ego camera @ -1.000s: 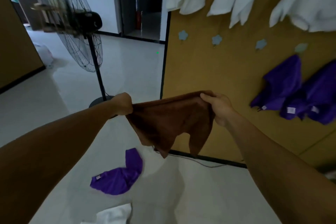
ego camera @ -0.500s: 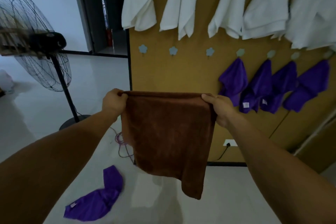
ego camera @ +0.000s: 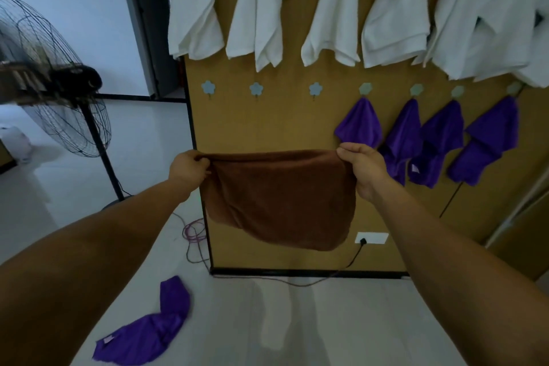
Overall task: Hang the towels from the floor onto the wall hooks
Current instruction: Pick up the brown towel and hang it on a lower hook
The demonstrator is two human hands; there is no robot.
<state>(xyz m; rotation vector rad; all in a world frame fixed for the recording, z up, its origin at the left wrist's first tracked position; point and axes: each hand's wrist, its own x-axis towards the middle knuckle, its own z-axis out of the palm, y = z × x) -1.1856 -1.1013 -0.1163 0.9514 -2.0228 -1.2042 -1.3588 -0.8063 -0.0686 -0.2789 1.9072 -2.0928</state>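
A brown towel point(ego camera: 282, 202) hangs stretched between my hands in front of the tan wall panel. My left hand point(ego camera: 188, 168) pinches its upper left corner and my right hand point(ego camera: 361, 165) grips its upper right corner. Above the towel, three flower-shaped wall hooks point(ego camera: 256, 88) stand bare. To their right, several purple towels point(ego camera: 361, 125) hang from the same row of hooks. White towels point(ego camera: 258, 6) hang along a higher row. A purple towel point(ego camera: 148, 333) lies crumpled on the floor at the lower left.
A black standing fan point(ego camera: 59, 89) is at the left, its pole point(ego camera: 102, 154) close to my left arm. Loose cables point(ego camera: 193, 232) lie at the panel's corner. A wall socket point(ego camera: 371, 238) with a plug sits low on the panel. A dark doorway point(ego camera: 151, 24) opens behind.
My view has swung right and up to face the panel. The brown towel went from bunched to spread wide and has risen toward the bare hooks.
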